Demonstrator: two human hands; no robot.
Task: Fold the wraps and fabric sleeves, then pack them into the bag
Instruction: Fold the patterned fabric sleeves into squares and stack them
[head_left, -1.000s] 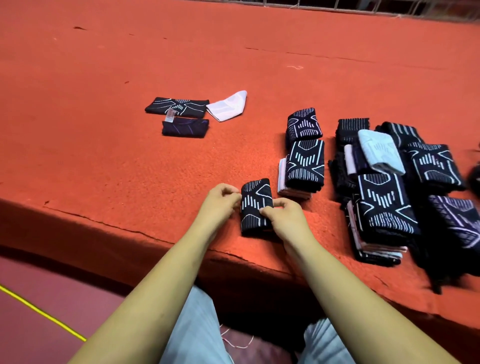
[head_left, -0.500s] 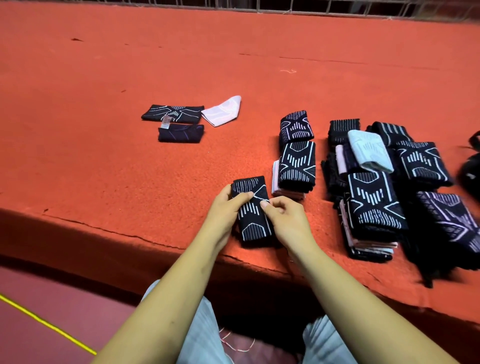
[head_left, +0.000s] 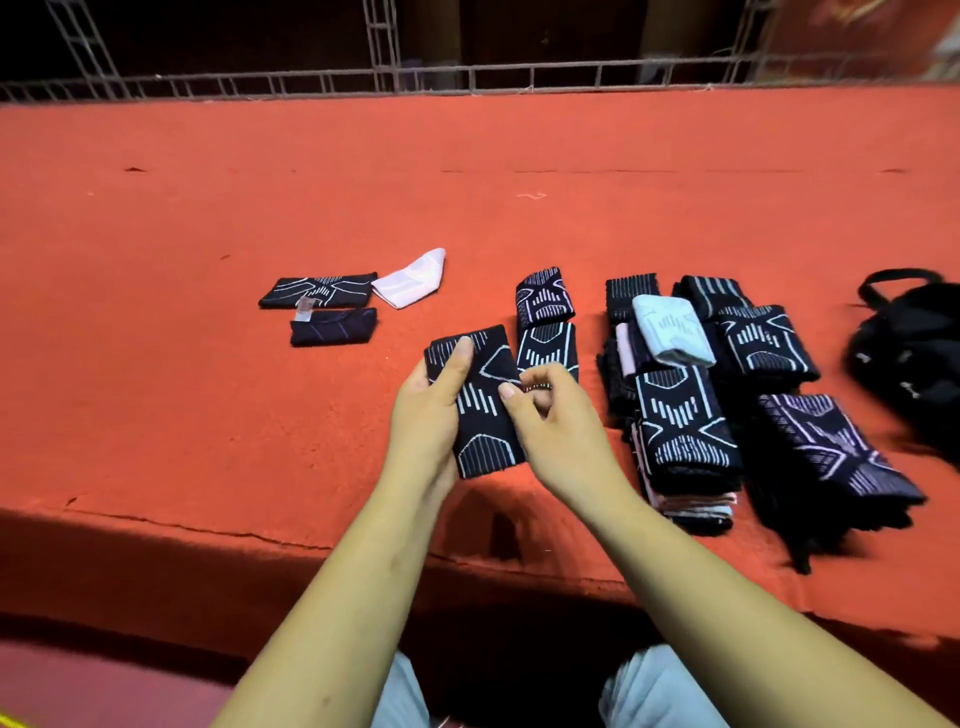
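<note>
Red carpet covers the counter (head_left: 208, 415). I see the left grip (head_left: 431, 410) curled round a folded black sleeve (head_left: 485, 421), thumb lying over its top, while the right grip (head_left: 558, 421) pinches the sleeve's right edge. The sleeve is held just above the counter's near edge, beside two folded sleeves (head_left: 545, 322). Further right sit stacked sleeves (head_left: 685, 431) and a black bag (head_left: 914, 353).
</note>
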